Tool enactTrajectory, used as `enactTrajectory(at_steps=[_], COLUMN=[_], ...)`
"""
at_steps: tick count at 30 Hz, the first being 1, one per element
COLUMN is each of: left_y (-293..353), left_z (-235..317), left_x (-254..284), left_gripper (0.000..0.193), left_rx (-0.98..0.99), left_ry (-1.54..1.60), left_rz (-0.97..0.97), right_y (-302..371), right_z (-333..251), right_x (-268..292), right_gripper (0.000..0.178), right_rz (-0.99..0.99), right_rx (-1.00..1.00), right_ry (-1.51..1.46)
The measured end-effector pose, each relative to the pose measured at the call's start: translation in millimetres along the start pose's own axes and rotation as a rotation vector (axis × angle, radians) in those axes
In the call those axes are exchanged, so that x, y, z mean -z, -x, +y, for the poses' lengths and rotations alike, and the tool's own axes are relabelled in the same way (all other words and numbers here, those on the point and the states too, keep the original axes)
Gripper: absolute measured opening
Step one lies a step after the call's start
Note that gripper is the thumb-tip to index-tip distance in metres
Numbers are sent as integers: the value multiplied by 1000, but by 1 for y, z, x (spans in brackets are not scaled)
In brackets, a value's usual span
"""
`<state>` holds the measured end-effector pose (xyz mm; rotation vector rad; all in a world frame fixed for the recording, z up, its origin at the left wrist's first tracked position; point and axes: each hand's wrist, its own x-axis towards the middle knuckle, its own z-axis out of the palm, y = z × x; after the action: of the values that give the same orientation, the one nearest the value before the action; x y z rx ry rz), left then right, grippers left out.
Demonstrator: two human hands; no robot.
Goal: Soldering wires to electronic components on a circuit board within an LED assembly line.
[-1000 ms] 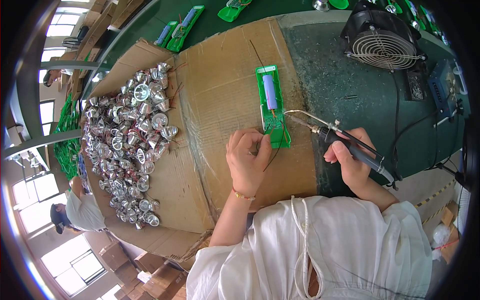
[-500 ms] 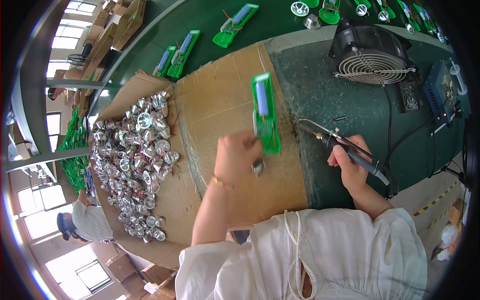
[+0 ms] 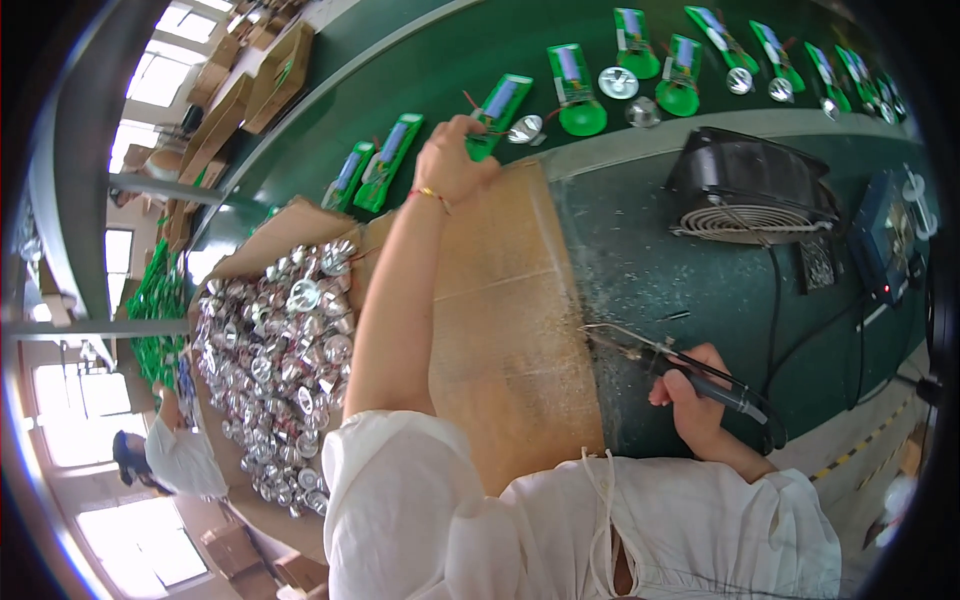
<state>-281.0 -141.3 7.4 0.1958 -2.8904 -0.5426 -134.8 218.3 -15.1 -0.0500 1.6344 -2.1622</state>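
At the far green belt my left hand [image 3: 455, 165] closes its fingers on the lower end of a green plastic flashlight housing [image 3: 505, 98]. This housing carries a pale blue battery and thin red wires. A silver reflector cup [image 3: 525, 129] lies just right of it, beside another green housing [image 3: 568, 68]. My right hand [image 3: 695, 405] is wrapped round a black soldering iron [image 3: 722, 394] with a thin metal feed tube along it. The iron's tip points left, over the border between the cardboard sheet [image 3: 500, 330] and the dark green bench mat [image 3: 640, 260].
Left of the cardboard sheet is a heap of silver reflector cups [image 3: 275, 370]. More housings, several with reflectors, line the belt [image 3: 440, 75]. A black fan [image 3: 750, 185] and a blue soldering station [image 3: 885, 235] stand at right, cables trailing. Another person [image 3: 185, 455] works at far left.
My left hand has moved from the cardboard out to the belt. The housing that lay on the cardboard is gone from there. The view has tilted up; my right hand still holds the iron.
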Motion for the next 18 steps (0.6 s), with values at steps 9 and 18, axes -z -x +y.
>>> enactTrajectory(at_steps=[9,18], left_y=[197,144], left_z=[68,-74], left_x=[43,69], left_gripper=[52,25], left_rx=[159,169], left_ry=[199,-595], left_rz=[18,229], right_y=[-5,4], right_z=[12,14], right_x=[3,-2], right_gripper=[21,17], right_rz=[15,6], right_rx=[176,243], right_ry=[120,167])
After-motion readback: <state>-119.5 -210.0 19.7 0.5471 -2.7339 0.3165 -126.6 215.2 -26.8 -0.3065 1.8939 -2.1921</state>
